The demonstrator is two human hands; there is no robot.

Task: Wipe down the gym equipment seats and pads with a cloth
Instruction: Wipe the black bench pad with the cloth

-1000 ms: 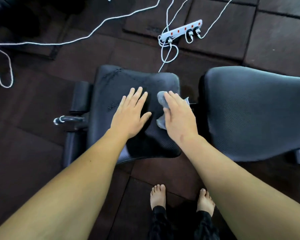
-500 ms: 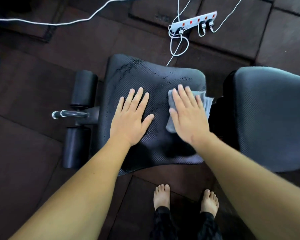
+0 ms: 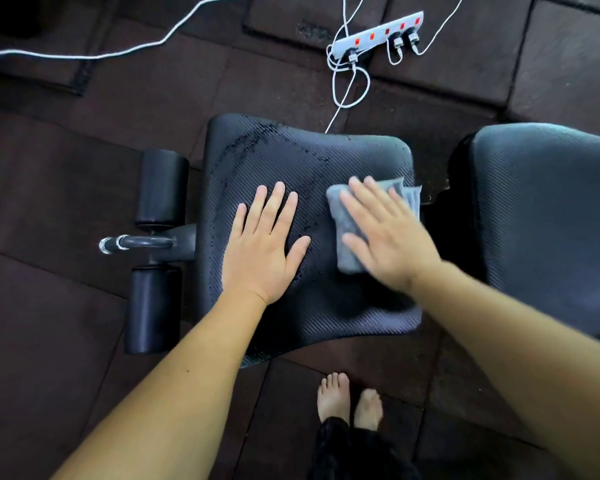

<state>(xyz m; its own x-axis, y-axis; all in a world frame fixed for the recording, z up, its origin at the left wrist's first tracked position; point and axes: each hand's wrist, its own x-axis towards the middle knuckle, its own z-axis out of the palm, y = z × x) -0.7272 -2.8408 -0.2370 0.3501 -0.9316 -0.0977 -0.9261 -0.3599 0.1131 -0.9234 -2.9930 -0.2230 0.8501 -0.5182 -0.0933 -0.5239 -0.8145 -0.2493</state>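
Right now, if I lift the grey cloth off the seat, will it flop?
Probably: the grey cloth lies in soft folds under the flat right hand. Likely light, perhaps damp, given wet streaks on the seat pad. Pushed, it may bunch on that ribbed surface.

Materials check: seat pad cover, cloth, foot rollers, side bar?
The seat pad looks like black vinyl or faux leather: matte, fine diagonal ribbing, wet specks on top. The cloth seems soft grey fabric, maybe microfibre: folded, slightly fuzzy. The rollers look like smooth black foam or vinyl-covered padding. The bar reads as dark metal with a shiny tip.
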